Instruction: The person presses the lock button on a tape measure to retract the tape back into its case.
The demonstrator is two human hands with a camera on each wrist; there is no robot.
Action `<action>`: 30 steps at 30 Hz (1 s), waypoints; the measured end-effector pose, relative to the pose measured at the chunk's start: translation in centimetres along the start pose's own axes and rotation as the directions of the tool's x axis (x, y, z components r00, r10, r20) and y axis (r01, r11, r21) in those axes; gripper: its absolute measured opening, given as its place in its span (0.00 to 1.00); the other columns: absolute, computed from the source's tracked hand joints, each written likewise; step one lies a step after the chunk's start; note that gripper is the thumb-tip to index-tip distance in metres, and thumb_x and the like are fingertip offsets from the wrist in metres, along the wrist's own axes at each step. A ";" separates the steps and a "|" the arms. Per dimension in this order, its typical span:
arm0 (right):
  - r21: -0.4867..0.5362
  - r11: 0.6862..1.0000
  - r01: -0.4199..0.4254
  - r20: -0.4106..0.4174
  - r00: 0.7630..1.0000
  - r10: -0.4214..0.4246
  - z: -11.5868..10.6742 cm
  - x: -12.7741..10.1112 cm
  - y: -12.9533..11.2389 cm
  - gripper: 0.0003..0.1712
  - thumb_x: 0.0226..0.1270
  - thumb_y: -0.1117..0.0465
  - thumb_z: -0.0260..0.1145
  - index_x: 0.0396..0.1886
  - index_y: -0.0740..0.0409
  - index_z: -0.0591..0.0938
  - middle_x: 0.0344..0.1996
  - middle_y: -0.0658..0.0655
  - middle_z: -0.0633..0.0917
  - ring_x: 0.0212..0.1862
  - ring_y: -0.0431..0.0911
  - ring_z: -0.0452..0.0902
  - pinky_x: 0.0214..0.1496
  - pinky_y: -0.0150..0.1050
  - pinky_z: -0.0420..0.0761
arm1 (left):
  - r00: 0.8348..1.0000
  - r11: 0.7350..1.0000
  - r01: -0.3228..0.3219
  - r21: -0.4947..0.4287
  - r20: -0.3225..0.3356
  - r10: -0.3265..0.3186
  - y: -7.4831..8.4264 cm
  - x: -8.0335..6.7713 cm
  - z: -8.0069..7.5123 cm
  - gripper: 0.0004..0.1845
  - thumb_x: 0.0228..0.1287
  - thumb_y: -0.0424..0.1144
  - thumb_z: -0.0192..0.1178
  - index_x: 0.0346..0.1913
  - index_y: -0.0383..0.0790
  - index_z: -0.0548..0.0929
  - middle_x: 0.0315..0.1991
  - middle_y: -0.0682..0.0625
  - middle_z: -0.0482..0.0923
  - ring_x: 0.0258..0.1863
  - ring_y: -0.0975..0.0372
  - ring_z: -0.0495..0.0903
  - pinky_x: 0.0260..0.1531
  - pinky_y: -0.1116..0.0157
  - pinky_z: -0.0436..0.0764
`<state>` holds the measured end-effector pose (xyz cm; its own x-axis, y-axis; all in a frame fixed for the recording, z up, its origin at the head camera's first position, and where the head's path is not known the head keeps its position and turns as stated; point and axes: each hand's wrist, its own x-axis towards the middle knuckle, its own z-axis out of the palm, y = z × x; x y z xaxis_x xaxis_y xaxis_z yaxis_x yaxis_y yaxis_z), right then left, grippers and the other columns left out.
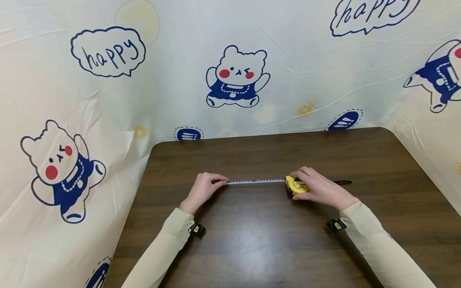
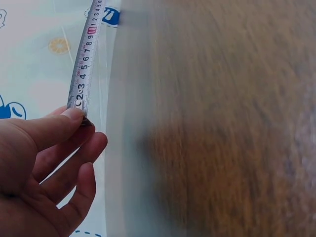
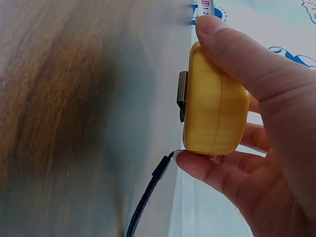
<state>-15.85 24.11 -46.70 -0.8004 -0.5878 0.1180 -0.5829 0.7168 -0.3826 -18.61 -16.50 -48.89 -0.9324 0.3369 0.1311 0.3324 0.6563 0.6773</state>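
Blade (image 1: 256,181), stretched over the table (image 1: 248,232) left of the tape measure (image 1: 297,186) gripped by the right hand (image 1: 320,189), may recoil rightward if the left hand (image 1: 201,190), pinching its end, slips.

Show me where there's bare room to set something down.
The table is bare in the near middle, between the tape blade and both sleeves, in the far strip between blade and patterned cloth, and right of the black strap. Crowded: the line from left grip along the blade to the yellow case and right grip.
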 end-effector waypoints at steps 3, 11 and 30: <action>0.003 1.000 -0.002 0.003 1.000 0.002 0.0 0.1 0.0 0.38 0.59 0.50 0.82 0.65 0.60 0.79 0.54 0.55 0.80 0.52 0.46 0.75 0.53 0.47 0.82 | 1.000 1.000 0.001 -0.008 0.000 -0.001 0.1 0.1 0.1 0.07 0.69 0.35 0.70 0.45 0.45 0.94 0.42 0.52 0.91 0.44 0.60 0.89 0.47 0.57 0.87; 0.009 1.000 0.007 0.005 1.000 -0.007 0.0 0.2 -0.2 0.38 0.59 0.49 0.82 0.65 0.60 0.79 0.54 0.56 0.80 0.52 0.47 0.75 0.54 0.47 0.82 | 1.000 1.000 0.000 -0.009 0.009 0.000 0.3 0.3 0.4 0.07 0.69 0.36 0.70 0.46 0.44 0.94 0.42 0.52 0.91 0.44 0.61 0.89 0.47 0.57 0.87; 0.020 1.000 0.016 0.002 1.000 -0.016 0.3 0.5 -0.8 0.38 0.59 0.48 0.82 0.65 0.59 0.79 0.54 0.55 0.80 0.51 0.45 0.75 0.53 0.46 0.82 | 1.000 1.000 -0.020 -0.020 -0.009 0.020 0.8 0.4 0.8 0.07 0.69 0.35 0.70 0.45 0.45 0.94 0.42 0.53 0.91 0.45 0.60 0.89 0.47 0.57 0.87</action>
<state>-15.80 23.13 -46.63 -0.7905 -0.6001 0.1225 -0.5928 0.6994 -0.3993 -18.58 -15.32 -48.92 -0.9267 0.3442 0.1510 0.3483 0.6356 0.6890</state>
